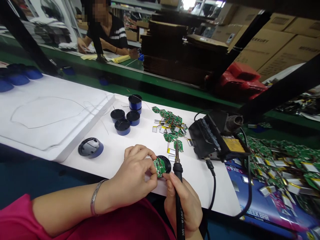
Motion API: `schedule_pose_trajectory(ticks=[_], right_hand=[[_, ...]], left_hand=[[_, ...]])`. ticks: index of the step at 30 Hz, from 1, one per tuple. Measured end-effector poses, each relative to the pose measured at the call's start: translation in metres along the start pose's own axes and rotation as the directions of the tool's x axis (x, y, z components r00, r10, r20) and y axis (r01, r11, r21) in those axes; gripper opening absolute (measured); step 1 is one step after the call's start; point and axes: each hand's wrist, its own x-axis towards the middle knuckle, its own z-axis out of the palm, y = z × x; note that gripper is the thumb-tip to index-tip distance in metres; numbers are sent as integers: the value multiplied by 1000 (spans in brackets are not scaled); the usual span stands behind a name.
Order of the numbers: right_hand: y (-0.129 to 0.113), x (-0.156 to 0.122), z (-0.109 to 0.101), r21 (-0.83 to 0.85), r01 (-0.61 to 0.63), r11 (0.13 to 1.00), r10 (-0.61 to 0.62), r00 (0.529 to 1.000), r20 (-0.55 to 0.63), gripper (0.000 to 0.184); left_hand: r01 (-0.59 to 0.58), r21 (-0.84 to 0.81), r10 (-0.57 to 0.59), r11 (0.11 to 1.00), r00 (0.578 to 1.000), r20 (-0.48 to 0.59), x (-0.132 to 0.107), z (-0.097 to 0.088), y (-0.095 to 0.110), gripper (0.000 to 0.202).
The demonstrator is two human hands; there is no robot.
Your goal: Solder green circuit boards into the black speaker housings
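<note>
Grip: left hand [131, 175] pinches green circuit board [159, 167], fingertips together on its edge | right hand [185, 208] clamped around soldering iron [178, 173] | iron: long axis pointing away from person, tip just right of board | black round housing [166, 162] behind board

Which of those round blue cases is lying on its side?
The lone one off to the left, its open black hollow showing; the cluster beyond it stands upright, black tops up.

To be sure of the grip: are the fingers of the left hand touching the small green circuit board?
Touching. The head view shows the left hand's fingers pressed on the edge of the green circuit board.
</note>
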Motion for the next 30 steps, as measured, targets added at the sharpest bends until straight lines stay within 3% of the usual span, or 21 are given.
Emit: schedule_pose_trajectory(ticks=[3, 5, 7, 9, 13, 15, 19, 23, 27, 30], right_hand=[[-4, 1, -3, -64, -91, 994, 89, 996, -31, 41], [-7, 5, -8, -66, -258, 964, 253, 965, -74, 38], [-9, 14, -14, 48, -456, 889, 459, 883, -97, 30], [-10, 24, -21, 229, -572, 787, 606, 787, -115, 22], [-6, 39, -35, 359, -619, 699, 704, 685, -189, 18], [-5, 43, -41, 304, -637, 708, 700, 689, -186, 19], [-4, 52, -48, 289, -565, 773, 612, 784, -104, 13], [-3, 61, -46, 485, -512, 708, 608, 792, -51, 15], [1, 60, -47, 503, -508, 699, 554, 830, 69, 15], [2, 58, -48, 497, -494, 714, 524, 847, 89, 15]], left_hand=[[52, -13, -52, 999, 998, 27, 1, 0, 2, 12], [82, -27, -81, 996, 996, 45, 3, -1, 2, 12], [101, -35, -99, 994, 994, 55, 4, -2, 2, 12], [114, -36, -112, 993, 991, 68, 6, -3, 2, 13], [152, -37, -147, 988, 983, 106, 8, -5, 4, 13], [169, -33, -163, 985, 978, 127, 10, -6, 6, 13], [167, -16, -163, 986, 975, 151, 12, -5, 6, 15], [155, -6, -153, 988, 978, 145, 12, -3, 5, 15], [156, 1, -154, 988, 974, 166, 13, -3, 5, 15], [156, -1, -153, 988, 973, 173, 13, -2, 4, 15]])
